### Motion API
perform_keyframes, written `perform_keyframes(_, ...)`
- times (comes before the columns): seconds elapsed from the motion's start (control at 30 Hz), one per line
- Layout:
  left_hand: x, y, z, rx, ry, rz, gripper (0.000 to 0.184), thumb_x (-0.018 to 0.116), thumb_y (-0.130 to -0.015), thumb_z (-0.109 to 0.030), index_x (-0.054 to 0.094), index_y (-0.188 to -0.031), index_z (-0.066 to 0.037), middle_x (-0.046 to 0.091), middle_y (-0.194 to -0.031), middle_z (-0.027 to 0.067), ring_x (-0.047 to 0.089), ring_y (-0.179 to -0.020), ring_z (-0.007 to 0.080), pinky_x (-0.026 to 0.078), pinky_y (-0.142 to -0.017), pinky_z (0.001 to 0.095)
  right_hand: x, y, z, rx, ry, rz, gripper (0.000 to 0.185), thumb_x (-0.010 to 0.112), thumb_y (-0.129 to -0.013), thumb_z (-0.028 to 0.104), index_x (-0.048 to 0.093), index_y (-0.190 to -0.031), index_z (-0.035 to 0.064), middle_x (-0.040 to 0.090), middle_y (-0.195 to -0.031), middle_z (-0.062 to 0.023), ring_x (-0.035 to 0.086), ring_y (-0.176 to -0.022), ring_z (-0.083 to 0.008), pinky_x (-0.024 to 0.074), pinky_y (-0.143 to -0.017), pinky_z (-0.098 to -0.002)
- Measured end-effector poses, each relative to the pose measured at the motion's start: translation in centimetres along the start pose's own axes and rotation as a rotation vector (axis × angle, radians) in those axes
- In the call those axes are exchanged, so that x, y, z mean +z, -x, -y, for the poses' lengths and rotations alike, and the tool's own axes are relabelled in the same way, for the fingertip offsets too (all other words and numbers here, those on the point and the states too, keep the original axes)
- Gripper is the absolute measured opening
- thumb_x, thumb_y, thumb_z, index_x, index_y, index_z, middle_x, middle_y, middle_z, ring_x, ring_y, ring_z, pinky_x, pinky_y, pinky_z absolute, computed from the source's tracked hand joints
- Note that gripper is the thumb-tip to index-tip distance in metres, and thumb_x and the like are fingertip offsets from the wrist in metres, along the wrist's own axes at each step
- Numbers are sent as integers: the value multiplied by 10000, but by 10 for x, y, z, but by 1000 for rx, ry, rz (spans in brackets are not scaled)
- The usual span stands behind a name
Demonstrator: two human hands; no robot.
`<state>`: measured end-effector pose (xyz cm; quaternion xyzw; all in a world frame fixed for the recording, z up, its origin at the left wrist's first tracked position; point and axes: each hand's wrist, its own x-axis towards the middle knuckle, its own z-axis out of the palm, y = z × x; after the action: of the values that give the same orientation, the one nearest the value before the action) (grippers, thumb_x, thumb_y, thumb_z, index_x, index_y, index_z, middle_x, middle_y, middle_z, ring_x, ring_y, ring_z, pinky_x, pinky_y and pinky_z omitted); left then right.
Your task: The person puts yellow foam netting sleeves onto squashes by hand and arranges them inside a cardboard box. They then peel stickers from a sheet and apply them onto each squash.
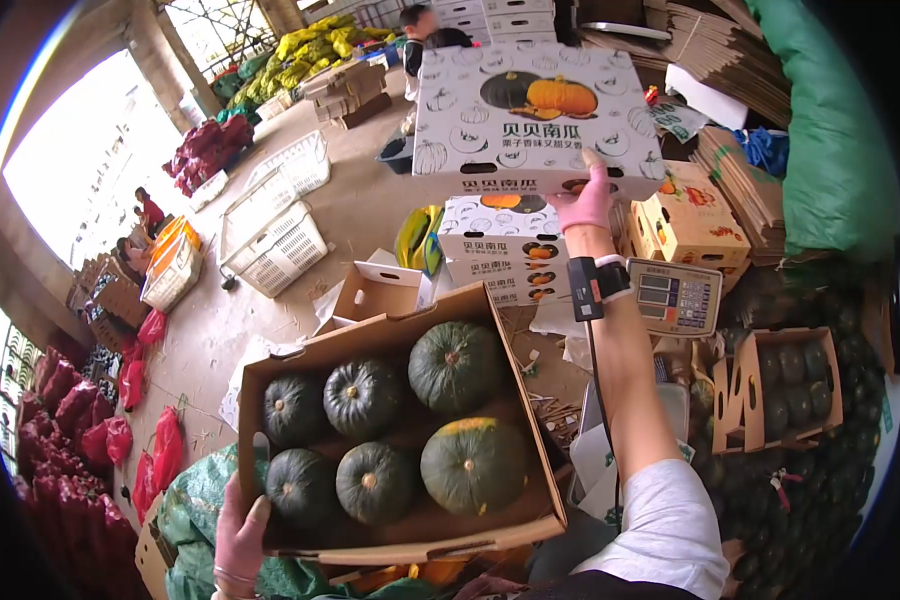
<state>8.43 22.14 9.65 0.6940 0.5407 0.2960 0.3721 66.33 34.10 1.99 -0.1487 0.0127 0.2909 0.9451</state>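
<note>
Left hand (240, 530) pinches a brown tray (370, 337) of pumpkins (374, 482); right hand (583, 203) pinches a white box (538, 122) labelled 贝贝南瓜

This looks like a produce packing shed or warehouse: dark green squashes (375, 485) fill an open box (370, 336), beside printed white cartons (450, 125), flattened cardboard (745, 185), a weighing scale (675, 298) and plastic crates (280, 250). Red sacks (208, 152) and yellow sacks (305, 55) lie on the bare floor (210, 345) near a wide, bright opening (90, 150).
</note>
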Motion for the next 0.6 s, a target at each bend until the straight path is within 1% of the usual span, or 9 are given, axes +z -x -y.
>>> perform_keyframes(0.07, 1, 2, 14, -184, 12, 103, 409, 508, -958, -151, 478, -1329, 21, 533, -1194, 51, 470, -1064, 115, 384, -943, 254, -38, -27, -24, 12, 145, -253, 649, 833, -667, 274, 455, -1150, 62, 580, -1002, -100, 579, -910, -266, 517, -768, -550)
perform_keyframes(0.13, 2, 6, -3, -321, 37, 81, 371, 505, -979, -158, 516, -1310, 9, 524, -1261, 93, 463, -1158, 171, 369, -998, 297, -88, -64, -60, 141, 435, -465, 544, 773, -714, 429, 519, -1042, 78, 499, -948, -104, 531, -943, -333, 416, -866, -681)
perform_keyframes(0.17, 4, 12, -16, -403, -13, 6, 364, 506, -977, -120, 522, -1322, -4, 498, -1335, 137, 433, -1249, 213, 339, -1049, 320, -117, -58, -62, 276, 587, -274, 608, 748, -729, 483, 506, -1105, 70, 499, -985, -123, 531, -943, -355, 438, -872, -658)
perform_keyframes(0.2, 6, 10, -23, -481, -68, -65, 365, 507, -975, -82, 528, -1334, -18, 472, -1410, 181, 403, -1341, 254, 310, -1101, 343, -119, -60, -75, 188, 561, -405, 652, 728, -745, 511, 488, -1167, 76, 499, -1011, -133, 529, -974, -367, 471, -858, -624)
perform_keyframes(0.27, -12, 26, -4, -223, -356, 46, 368, 446, -966, -5, 534, -1323, -2, 460, -1428, 157, 401, -1341, 232, 321, -1096, 331, -123, -65, -67, 312, 506, -252, 658, 712, -761, 525, 484, -1198, 89, 497, -1034, -132, 514, -1029, -359, 477, -870, -622)
perform_keyframes(0.33, -4, 36, -11, 62, -443, 59, 375, 426, -951, 28, 539, -1309, 14, 470, -1419, 167, 424, -1327, 229, 339, -1087, 333, -111, -59, -54, 326, 489, -211, 630, 652, -847, 471, 411, -1296, 99, 441, -1231, -144, 455, -1150, -371, 468, -898, -650)
perform_keyframes(0.37, -13, 37, 4, -36, -109, 21, 409, 436, -918, 66, 548, -1303, -9, 490, -1395, 187, 459, -1305, 264, 362, -1077, 355, -107, -64, -56, 349, 420, -224, 617, 625, -870, 459, 393, -1317, 103, 427, -1270, -141, 439, -1180, -372, 466, -906, -647)
perform_keyframes(0.47, -15, 29, -5, -140, -691, 59, 472, 480, -895, 67, 537, -1338, -83, 474, -1405, 194, 452, -1305, 318, 362, -1087, 387, -106, -95, -70, 328, 381, -277, 573, 556, -919, 431, 372, -1348, 98, 417, -1322, -141, 414, -1231, -354, 466, -950, -598)
perform_keyframes(0.6, -10, 28, -12, -153, -506, 37, 442, 486, -909, -5, 516, -1346, -69, 485, -1374, 173, 456, -1267, 288, 363, -1066, 370, -117, -119, -89, 346, 378, -196, 581, 622, -901, 341, 363, -1348, 74, 390, -1356, -151, 391, -1263, -362, 445, -991, -563)
